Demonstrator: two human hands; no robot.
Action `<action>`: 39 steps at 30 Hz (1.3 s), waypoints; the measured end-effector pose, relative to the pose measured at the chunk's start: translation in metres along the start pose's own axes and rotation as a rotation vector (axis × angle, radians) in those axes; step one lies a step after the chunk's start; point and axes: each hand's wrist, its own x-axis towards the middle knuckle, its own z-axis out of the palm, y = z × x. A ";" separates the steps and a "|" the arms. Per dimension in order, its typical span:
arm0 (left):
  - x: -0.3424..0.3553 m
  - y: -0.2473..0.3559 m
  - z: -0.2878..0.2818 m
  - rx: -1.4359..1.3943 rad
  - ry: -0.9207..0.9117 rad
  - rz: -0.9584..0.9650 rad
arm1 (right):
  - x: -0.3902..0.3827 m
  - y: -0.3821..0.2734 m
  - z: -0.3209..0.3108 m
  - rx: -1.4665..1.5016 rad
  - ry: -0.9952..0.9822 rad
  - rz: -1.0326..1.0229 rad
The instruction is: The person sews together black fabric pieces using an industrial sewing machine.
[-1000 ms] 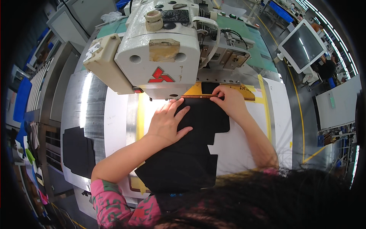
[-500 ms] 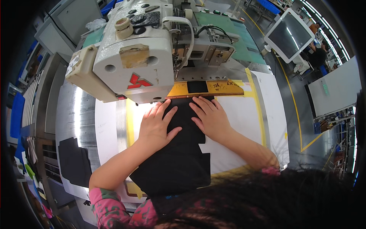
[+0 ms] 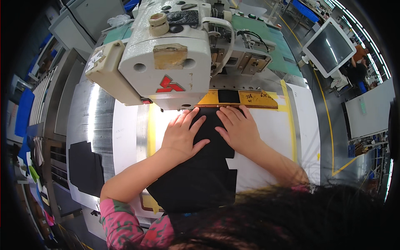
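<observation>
A long black cut piece of material (image 3: 191,183) lies on a white, yellow-taped board (image 3: 266,137), its far edge against a yellow strip (image 3: 258,100) with a small black patch. My left hand (image 3: 182,135) rests on the piece with fingers spread, fingertips just below the white sewing machine head (image 3: 175,62). My right hand (image 3: 239,131) lies on the piece to the right, fingers apart and extended toward the strip's lower edge. The needle area is hidden behind the machine head.
Black pieces (image 3: 85,166) lie stacked on the metal table at left. A cream box (image 3: 108,71) juts from the machine. A monitor (image 3: 327,48) stands at back right, with a co-worker (image 3: 360,62) beyond it. Shelving with blue bins (image 3: 23,112) runs along the left.
One second ago my right fingers pinched at the strip's edge; now they lie spread on the black piece, lower and slightly left. My left hand is nearly unchanged, and the view shifted slightly.
</observation>
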 end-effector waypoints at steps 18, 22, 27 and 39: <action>-0.007 0.001 -0.005 0.013 0.038 0.028 | 0.001 -0.008 0.017 0.126 0.027 -0.059; -0.006 0.001 -0.006 0.032 0.027 0.025 | 0.000 -0.010 0.011 0.047 0.038 -0.073; -0.002 0.002 -0.007 0.044 0.034 0.034 | 0.000 -0.007 0.009 0.059 0.043 -0.049; -0.001 -0.002 0.001 -0.146 0.048 0.049 | 0.000 0.003 0.004 0.030 -0.005 -0.091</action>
